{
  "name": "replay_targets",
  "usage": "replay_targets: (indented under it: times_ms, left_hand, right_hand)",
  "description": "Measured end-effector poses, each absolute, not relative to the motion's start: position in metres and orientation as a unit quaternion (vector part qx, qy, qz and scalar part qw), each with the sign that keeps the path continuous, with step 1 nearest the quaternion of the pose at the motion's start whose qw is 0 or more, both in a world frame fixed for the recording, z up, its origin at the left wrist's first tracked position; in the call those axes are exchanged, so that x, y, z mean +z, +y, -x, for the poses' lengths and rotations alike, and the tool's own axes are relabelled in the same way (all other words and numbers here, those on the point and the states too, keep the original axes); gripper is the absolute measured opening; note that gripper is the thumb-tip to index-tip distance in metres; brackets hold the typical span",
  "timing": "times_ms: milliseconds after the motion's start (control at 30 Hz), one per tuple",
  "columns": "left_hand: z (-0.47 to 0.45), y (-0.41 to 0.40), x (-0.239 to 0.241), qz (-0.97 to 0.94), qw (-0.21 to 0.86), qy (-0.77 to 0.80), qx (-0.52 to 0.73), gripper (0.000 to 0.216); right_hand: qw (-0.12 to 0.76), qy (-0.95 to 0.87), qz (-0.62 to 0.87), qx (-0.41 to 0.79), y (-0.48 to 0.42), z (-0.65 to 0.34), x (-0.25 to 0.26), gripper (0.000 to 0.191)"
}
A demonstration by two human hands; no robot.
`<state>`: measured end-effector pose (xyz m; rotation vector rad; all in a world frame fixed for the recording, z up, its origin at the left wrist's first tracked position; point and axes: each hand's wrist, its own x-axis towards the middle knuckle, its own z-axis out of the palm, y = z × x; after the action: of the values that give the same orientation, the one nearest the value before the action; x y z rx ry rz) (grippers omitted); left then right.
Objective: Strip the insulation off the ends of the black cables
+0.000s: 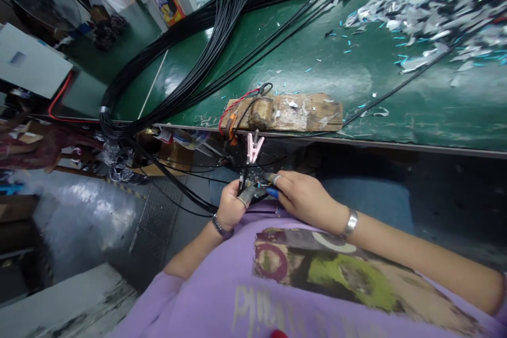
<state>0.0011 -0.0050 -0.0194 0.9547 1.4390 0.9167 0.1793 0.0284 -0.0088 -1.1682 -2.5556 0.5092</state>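
My left hand (231,208) is closed around the end of a black cable (242,178), just above my lap. Thin loose wires (259,185) fan out from that end between my two hands. With its fingertips pinched together at these wires, my right hand (304,196) meets the left from the other side. Grey coverings wrap some fingertips, and one right finger has a blue one. Directly beyond the hands, a pink clip (254,148) hangs at the table edge, by a worn wooden board (304,111) with red and black leads at its left end.
A thick bundle of black cables (198,71) curves over the green table (237,76) and hangs past its edge. Shredded white and silver scraps (435,5) pile at the right. A single cable (404,87) crosses the tabletop. Cardboard boxes and a fan stand at left.
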Motion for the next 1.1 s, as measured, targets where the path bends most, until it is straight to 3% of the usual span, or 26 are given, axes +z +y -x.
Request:
replay_targets:
  times_ms: [567, 1100]
  left_hand:
    - [-0.003, -0.003, -0.010, -0.460, 0.496, 0.617, 0.402, 0.025]
    - [0.003, -0.006, -0.025, -0.372, 0.557, 0.612, 0.421, 0.037]
  right_hand:
    - [0.109, -0.874, 0.420, 0.220, 0.029, -0.177, -0.007, 0.015]
    - [0.130, -0.873, 0.419, 0.213, 0.029, -0.184, -0.008, 0.018]
